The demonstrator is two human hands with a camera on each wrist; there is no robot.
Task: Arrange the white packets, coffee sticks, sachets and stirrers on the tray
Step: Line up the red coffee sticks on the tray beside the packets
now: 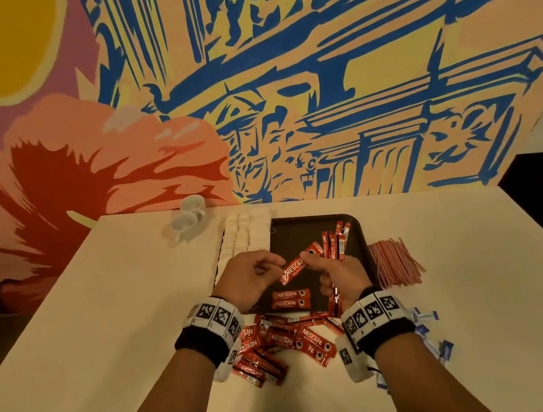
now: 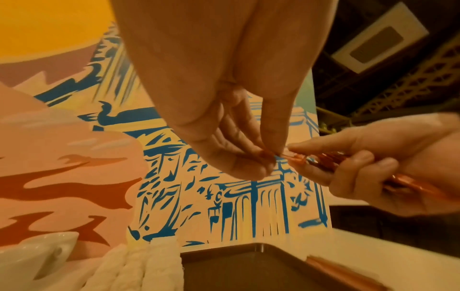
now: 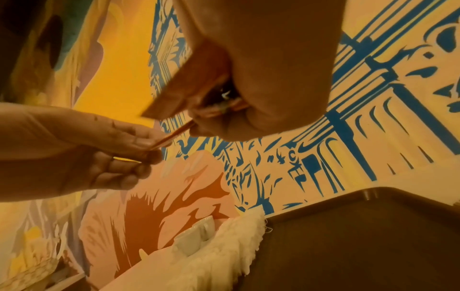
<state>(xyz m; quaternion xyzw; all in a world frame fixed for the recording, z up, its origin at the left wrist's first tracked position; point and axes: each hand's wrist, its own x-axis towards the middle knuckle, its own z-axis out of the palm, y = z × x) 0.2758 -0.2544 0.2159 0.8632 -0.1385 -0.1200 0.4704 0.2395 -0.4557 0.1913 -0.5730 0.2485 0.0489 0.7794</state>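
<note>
A dark brown tray (image 1: 315, 231) lies at the table's middle. White packets (image 1: 246, 233) stand in rows along its left side. Above the tray both hands pinch one red coffee stick (image 1: 300, 264): my left hand (image 1: 276, 264) has its lower left end, my right hand (image 1: 308, 258) the upper part. The right hand's curled fingers also grip a bundle of sticks (image 1: 335, 296). In the left wrist view the left fingertips (image 2: 263, 155) meet the stick's end. Two sticks (image 1: 291, 299) lie flat on the tray and several more (image 1: 336, 240) at its back right.
A loose pile of red coffee sticks (image 1: 281, 343) lies on the table in front of the tray. Red stirrers (image 1: 396, 262) lie right of the tray. Blue and white sachets (image 1: 432, 333) sit by my right wrist. Two white cups (image 1: 188, 216) stand at the back left.
</note>
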